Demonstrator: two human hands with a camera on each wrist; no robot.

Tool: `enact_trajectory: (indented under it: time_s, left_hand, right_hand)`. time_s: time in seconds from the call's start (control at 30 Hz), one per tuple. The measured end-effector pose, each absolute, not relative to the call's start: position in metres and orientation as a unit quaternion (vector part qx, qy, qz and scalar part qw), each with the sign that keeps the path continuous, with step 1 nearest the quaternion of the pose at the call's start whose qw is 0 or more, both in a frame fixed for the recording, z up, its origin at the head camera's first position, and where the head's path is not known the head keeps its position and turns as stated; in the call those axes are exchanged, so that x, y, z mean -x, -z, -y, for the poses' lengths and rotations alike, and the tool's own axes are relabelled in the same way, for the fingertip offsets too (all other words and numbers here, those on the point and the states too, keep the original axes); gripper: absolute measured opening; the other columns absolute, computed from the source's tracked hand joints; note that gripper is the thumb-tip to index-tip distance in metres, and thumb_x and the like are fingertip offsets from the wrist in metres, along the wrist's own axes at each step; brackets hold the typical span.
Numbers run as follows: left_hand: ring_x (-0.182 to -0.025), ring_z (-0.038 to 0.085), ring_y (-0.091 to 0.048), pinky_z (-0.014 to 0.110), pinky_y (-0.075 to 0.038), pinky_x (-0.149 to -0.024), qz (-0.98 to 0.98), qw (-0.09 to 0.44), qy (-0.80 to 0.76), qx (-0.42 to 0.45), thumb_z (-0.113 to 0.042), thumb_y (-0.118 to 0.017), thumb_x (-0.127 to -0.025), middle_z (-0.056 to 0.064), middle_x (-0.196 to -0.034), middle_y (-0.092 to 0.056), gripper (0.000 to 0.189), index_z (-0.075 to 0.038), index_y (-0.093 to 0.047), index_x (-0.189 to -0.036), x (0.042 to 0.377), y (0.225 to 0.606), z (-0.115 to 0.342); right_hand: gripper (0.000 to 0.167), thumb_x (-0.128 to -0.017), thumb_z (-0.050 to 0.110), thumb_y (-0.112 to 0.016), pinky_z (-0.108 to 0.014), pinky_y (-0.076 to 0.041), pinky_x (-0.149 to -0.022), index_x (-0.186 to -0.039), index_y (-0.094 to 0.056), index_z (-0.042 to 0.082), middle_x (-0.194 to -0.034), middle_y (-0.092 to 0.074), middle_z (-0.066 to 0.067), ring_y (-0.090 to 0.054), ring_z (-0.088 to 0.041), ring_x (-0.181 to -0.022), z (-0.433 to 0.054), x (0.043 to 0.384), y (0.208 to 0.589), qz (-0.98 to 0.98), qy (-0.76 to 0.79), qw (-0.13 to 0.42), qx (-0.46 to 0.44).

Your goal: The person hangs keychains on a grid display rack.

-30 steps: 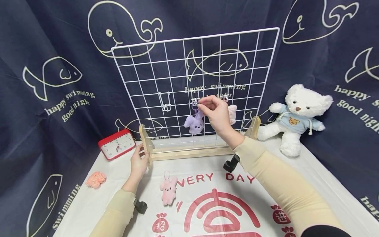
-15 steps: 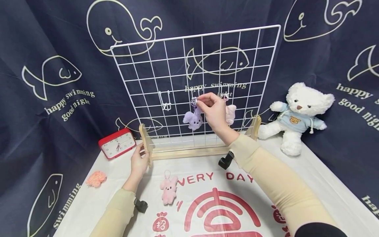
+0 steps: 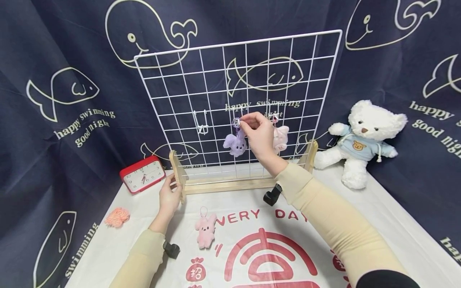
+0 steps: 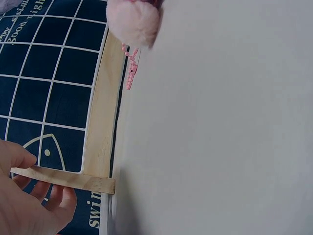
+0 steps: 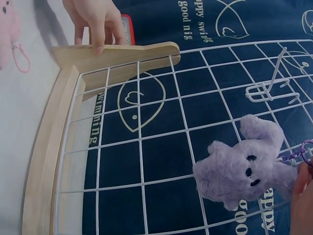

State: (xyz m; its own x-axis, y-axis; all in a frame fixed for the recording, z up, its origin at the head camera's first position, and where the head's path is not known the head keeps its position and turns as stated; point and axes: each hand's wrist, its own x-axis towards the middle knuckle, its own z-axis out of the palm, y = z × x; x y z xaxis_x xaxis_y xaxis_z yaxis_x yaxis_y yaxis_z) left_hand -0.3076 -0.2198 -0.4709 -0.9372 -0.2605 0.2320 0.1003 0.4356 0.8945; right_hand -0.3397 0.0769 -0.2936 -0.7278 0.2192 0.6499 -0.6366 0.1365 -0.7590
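Observation:
In the head view my right hand [image 3: 262, 136] pinches at the purple ring of a purple bunny plush keychain [image 3: 235, 145], right at a white hook on the wire grid [image 3: 246, 89]. The plush hangs upright below the fingertips. In the right wrist view the purple bunny [image 5: 239, 169] shows its face, with its chain running to my fingers. My left hand [image 3: 170, 197] grips the grid's wooden foot [image 3: 177, 176]. Thumb and fingers lie on opposite sides of that foot [image 4: 73, 180] in the left wrist view.
Left on the grid is a white hook [image 3: 201, 123]; a pale pink plush [image 3: 281, 139] hangs at right. A pink bunny keychain [image 3: 205, 232] lies on the table. Around stand a red clock [image 3: 143, 176], a peach yarn bundle [image 3: 117, 217] and a white teddy bear [image 3: 360, 140].
My right hand has shifted slightly left and up, and the purple bunny has risen a little with it. More of the pale pink plush shows. My left hand stays on the wooden foot.

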Motion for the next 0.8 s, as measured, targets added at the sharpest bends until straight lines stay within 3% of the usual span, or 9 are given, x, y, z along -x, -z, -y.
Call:
enact_trajectory:
  time_s: [0.3,0.53,0.8]
  left_hand:
    - [-0.125,0.045,-0.056,0.056,-0.050,-0.105,0.828,0.168,0.532,-0.050,-0.002,-0.055,-0.097,0.027,-0.140,-0.055,0.051,0.000,-0.047,-0.147,0.309,0.471,0.220]
    - [-0.125,0.045,-0.056,0.056,-0.050,-0.105,0.828,0.170,0.532,-0.048,-0.001,-0.055,-0.096,0.027,-0.139,-0.055,0.051,0.000,-0.047,-0.147,0.309,0.470,0.220]
    - [-0.124,0.045,-0.057,0.055,-0.052,-0.103,0.828,0.173,0.532,-0.045,-0.002,-0.055,-0.096,0.026,-0.139,-0.056,0.051,-0.001,-0.048,-0.146,0.308,0.472,0.220]
  right_hand:
    - [0.009,-0.088,-0.004,-0.074,-0.018,-0.053,-0.069,-0.097,-0.071,-0.004,-0.094,-0.072,-0.014,-0.066,-0.010,-0.077,-0.079,0.337,0.296,0.690,-0.605,0.363,-0.158]
    - [0.012,-0.087,-0.003,-0.075,-0.019,-0.053,-0.066,-0.098,-0.070,0.000,-0.097,-0.063,-0.007,-0.065,-0.012,-0.085,-0.080,0.331,0.296,0.698,-0.581,0.383,-0.170]
    - [0.013,-0.092,-0.005,-0.067,-0.016,-0.049,-0.064,-0.105,-0.066,-0.007,-0.096,-0.064,-0.020,-0.061,-0.018,-0.081,-0.081,0.321,0.302,0.675,-0.620,0.348,-0.197]
